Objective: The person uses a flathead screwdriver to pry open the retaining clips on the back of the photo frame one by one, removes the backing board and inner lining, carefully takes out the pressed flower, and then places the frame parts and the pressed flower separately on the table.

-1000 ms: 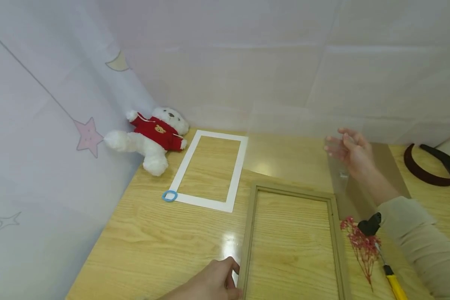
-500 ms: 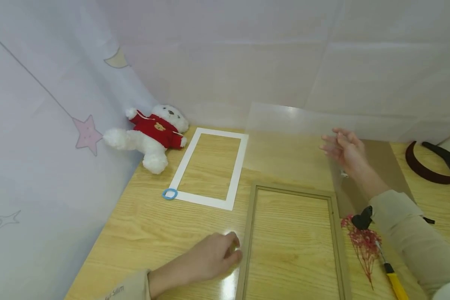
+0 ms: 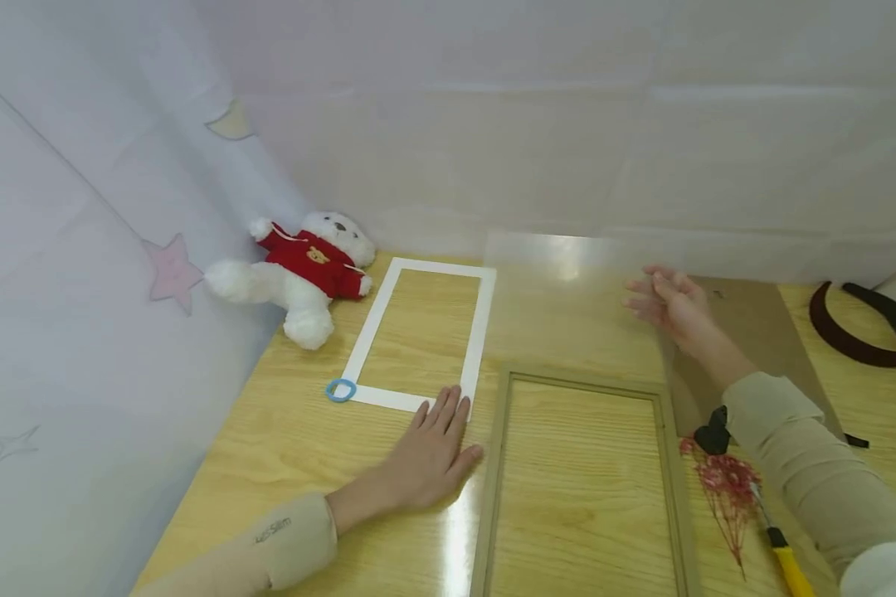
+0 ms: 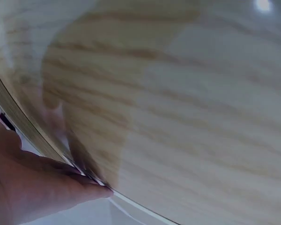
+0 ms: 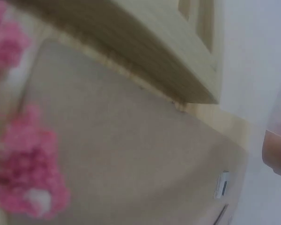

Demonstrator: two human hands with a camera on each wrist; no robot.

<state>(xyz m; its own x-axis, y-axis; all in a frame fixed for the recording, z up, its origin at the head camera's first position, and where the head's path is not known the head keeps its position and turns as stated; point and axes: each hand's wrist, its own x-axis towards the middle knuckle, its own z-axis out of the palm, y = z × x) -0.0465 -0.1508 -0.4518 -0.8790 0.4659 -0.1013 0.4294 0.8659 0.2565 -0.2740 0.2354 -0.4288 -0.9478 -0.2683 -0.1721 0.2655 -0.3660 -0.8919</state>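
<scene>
My right hand (image 3: 675, 311) pinches a clear sheet (image 3: 560, 307) at its right side, with fingers seen through it. The sheet is tilted above the table's far edge, behind the wooden frame (image 3: 586, 383). In the right wrist view only a bit of the hand (image 5: 277, 152) shows at the right edge. My left hand (image 3: 427, 460) lies with straight fingers, fingertips on the lower right corner of a white rectangular mat border (image 3: 392, 398). The left wrist view shows this hand (image 4: 42, 183) low at the left.
A blue ring (image 3: 340, 390) lies on the mat's lower left corner. A plush bear (image 3: 309, 265) leans left behind it. To the right are a brown backing board (image 3: 762, 332), pink dried flowers (image 3: 724, 479), a yellow-handled tool (image 3: 787, 564) and a dark headband (image 3: 851, 344).
My left hand has moved from the wooden frame's left side, forward to the mat border, and its fingers have straightened. My right hand has shifted slightly left, lowering the clear sheet.
</scene>
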